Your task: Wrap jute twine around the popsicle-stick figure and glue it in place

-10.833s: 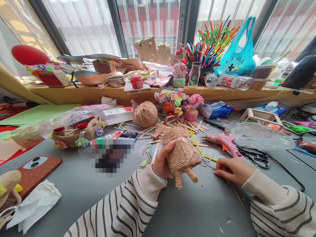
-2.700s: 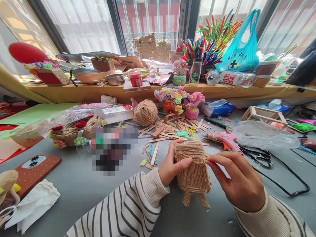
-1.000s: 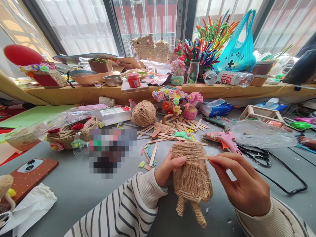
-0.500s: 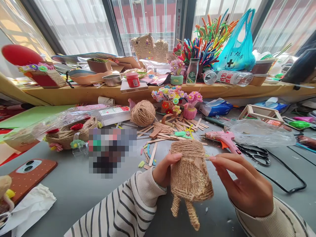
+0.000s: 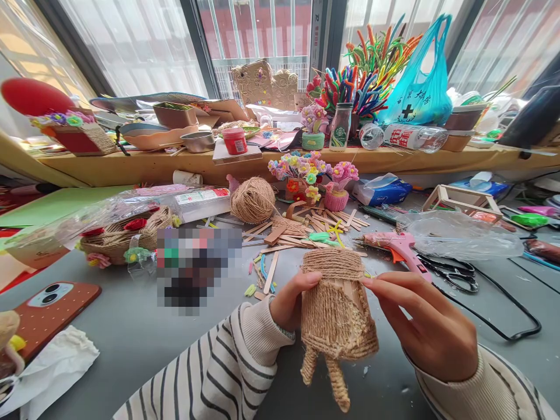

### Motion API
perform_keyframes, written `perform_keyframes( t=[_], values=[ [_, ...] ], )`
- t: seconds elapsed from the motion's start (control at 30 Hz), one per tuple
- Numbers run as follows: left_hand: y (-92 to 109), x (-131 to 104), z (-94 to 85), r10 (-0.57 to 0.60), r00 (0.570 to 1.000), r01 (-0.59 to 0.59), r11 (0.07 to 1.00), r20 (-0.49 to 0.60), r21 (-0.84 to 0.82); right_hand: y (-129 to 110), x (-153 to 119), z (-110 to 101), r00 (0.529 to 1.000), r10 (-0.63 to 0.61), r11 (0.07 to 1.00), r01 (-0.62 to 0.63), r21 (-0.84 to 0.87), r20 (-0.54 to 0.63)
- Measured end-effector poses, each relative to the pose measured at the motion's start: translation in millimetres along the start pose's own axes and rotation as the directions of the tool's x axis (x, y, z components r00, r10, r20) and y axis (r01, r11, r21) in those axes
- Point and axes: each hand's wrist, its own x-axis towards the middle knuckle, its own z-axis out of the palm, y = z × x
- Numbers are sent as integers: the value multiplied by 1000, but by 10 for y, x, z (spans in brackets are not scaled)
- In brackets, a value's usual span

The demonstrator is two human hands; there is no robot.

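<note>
A twine-wrapped object (image 5: 335, 309) with two twine-wrapped legs pointing down is held above the grey table. My left hand (image 5: 297, 297) grips its left side, thumb on the front. At its upper right edge, my right hand (image 5: 420, 321) pinches a strand of twine between thumb and forefinger. Twine rows cover the top, and a bare patch shows below them at the right. Behind it lie wooden sticks (image 5: 271, 272) and a ball of twine (image 5: 252, 200).
A pink glue gun (image 5: 405, 248) and black scissors (image 5: 455, 273) lie to the right. On the left are a twine basket (image 5: 118, 245) and a phone (image 5: 61, 312). Flower pots and a cluttered ledge (image 5: 245, 169) stand behind.
My right hand has moved slightly left, closer to the twine-wrapped object's edge. The object's legs have shifted slightly left.
</note>
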Motion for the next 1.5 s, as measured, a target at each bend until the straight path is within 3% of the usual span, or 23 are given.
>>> perform_keyframes(
  t=[0.53, 0.77, 0.97, 1.5],
  values=[
    [-13, 11, -9, 29, 1000, -29, 1000, 4, 8, 23, -46, -1, 996, -72, 996, 75, -53, 58],
    [-26, 4, -26, 16, 1000, -15, 1000, 24, -20, 40, -73, 40, 999, -41, 998, 42, 44, -20],
    [-17, 11, -22, 19, 999, -19, 1000, 40, -4, 29, -57, 13, 997, -65, 998, 65, 10, 35],
    [-13, 15, -22, -2, 999, 3, 1000, 40, -22, 36, -66, 5, 998, -56, 998, 56, 9, 41]
  ],
)
